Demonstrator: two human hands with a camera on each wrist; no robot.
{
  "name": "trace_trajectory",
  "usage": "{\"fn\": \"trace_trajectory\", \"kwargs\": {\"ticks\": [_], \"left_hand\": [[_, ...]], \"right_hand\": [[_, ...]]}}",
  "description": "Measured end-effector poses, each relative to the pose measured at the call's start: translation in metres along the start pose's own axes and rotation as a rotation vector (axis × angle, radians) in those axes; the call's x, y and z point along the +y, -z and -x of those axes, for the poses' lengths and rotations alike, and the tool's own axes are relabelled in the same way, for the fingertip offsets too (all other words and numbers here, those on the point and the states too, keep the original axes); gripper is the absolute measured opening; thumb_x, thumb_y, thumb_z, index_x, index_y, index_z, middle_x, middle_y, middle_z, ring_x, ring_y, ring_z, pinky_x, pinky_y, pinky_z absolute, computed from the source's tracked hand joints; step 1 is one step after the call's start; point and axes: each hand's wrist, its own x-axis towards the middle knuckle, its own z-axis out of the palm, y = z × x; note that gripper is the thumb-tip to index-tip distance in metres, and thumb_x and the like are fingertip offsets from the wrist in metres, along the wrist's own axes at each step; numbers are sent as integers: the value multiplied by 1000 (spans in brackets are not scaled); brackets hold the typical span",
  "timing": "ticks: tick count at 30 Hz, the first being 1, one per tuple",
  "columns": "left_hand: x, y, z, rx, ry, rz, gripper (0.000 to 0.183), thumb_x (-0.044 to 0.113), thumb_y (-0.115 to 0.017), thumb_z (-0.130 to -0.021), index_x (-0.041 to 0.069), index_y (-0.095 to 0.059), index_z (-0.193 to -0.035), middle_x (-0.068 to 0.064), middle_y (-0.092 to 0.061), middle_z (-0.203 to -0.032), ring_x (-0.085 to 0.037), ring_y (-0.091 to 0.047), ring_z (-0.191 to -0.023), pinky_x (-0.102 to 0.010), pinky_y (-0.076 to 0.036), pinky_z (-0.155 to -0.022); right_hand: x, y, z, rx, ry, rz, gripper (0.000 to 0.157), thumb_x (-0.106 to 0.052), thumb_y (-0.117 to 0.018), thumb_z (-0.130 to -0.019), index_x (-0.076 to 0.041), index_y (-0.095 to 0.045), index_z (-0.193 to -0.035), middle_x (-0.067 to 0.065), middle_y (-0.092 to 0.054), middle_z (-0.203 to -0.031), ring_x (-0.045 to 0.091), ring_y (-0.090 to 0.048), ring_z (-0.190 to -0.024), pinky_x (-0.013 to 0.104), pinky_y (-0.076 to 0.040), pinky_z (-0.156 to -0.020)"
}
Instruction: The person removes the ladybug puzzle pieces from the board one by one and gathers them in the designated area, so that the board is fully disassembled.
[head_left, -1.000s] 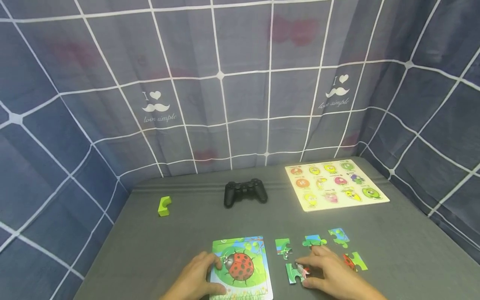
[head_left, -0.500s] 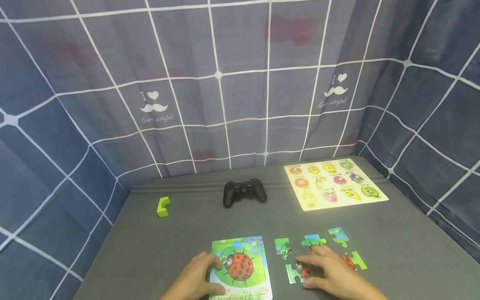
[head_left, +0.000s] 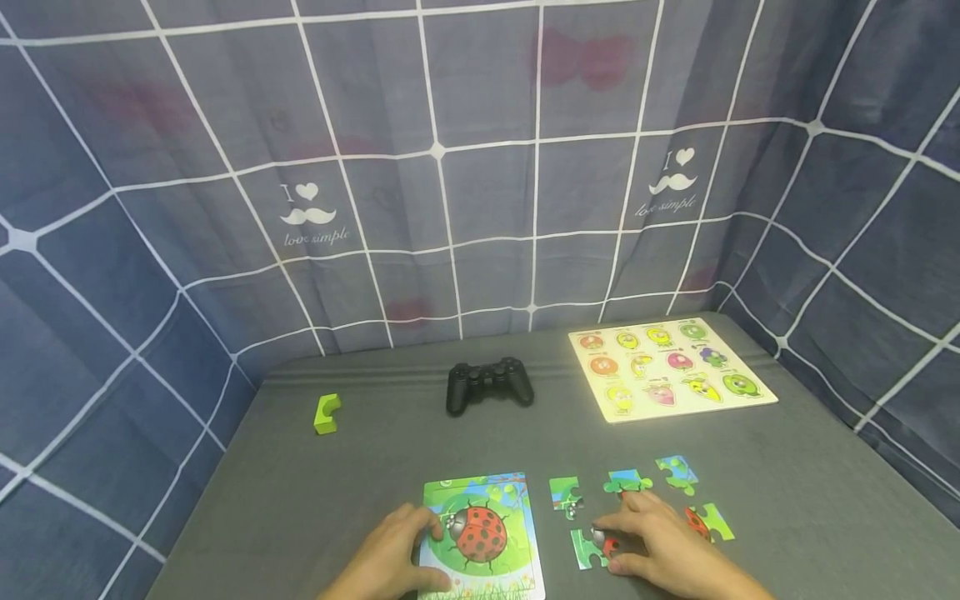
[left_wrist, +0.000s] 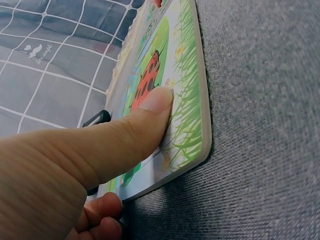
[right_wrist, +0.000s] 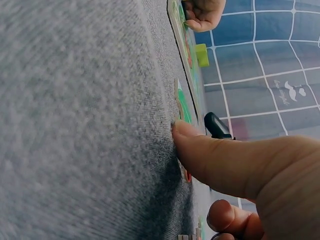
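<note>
My left hand (head_left: 393, 550) rests at the left edge of a square ladybug puzzle board (head_left: 517, 533). Its thumb lies on the grassy lower part of the picture, shown closely in the left wrist view, and the index fingertip touches near the ladybug's head. On the right, my right hand (head_left: 660, 542) pinches a green and red puzzle piece (head_left: 586, 547) between thumb and index finger, low at the grey cloth. Part of this piece is hidden behind the fingers. Around that hand lie a puzzle piece with a small head (head_left: 564, 493), a blue-green piece (head_left: 626, 480) and others.
A corner piece (head_left: 677, 472) and a green and red piece (head_left: 717, 521) lie farther right. Behind are a black game controller (head_left: 489, 383), a fruit picture board (head_left: 675, 371) and a lime-green block (head_left: 326, 414). A blue checked curtain (head_left: 480, 200) encloses the back and sides.
The piece in my right hand showed a pale glare and looked slightly tilted a second ago; it now looks flatter, with its red part plain. My left hand stays on the board.
</note>
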Motion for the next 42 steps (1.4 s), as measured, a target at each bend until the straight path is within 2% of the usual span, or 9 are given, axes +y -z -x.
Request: {"fn": "trace_trajectory", "kwargs": {"ticks": [11,21,26,29,33,39,42], "left_hand": [[1,0,2,-2,8,32,46,35,-90,-63,20,-59,-93,2,-46,-84,-4,-39,-75,-23,-34,-62],[2,0,4,-6,28,37,46,34,-90,-63,20,-59,-94,2,-47,-86,-4,-40,-75,-24,-34,-62],[2,0,4,3,18,28,46,35,-90,-63,21,-59,-93,2,-46,-84,-4,-39,-74,-23,-33,-61],[1,0,5,11,10,14,47,36,-90,-63,21,-58,-93,3,-46,-83,-4,-39,-74,-23,-33,-61],[-1,1,4,9,16,4,47,39,-89,-63,22,-58,-94,3,-45,-83,-5,-39,-76,-24,-32,-61],[2,0,2,8,-11,-1,47,41,-89,-64,22,-58,-94,4,-45,-83,-4,-38,-76,-24,-32,-62],[5,-1,3,24,-20,-4,46,38,-90,-63,21,-58,-93,4,-45,-83,-3,-38,-75,-23,-33,-62]], "right_hand": [[2,-2,2,37,53,0,42,-50,-69,-83,-25,-71,-118,-22,-50,-95,-5,-36,-86,19,-36,-66],[0,-2,2,12,12,-13,41,-50,-70,-84,-28,-69,-118,-22,-51,-98,-5,-38,-89,21,-39,-68],[-2,-3,2,46,46,-12,41,-50,-69,-85,-25,-70,-118,-22,-50,-95,-5,-38,-87,19,-37,-67],[-9,-3,-6,60,57,5,44,-51,-68,-85,-24,-70,-119,-22,-49,-92,-5,-36,-84,18,-35,-66],[-27,-6,-27,18,75,4,49,-52,-66,-85,-22,-68,-123,-18,-47,-90,-4,-34,-82,17,-32,-66],[-53,-22,-51,-63,116,28,58,-58,-62,-84,-19,-66,-127,-15,-46,-93,-2,-34,-85,18,-34,-70],[-60,-30,-57,-59,135,67,59,-59,-64,-81,-16,-69,-122,-16,-43,-89,-1,-32,-81,15,-33,-69]]}}
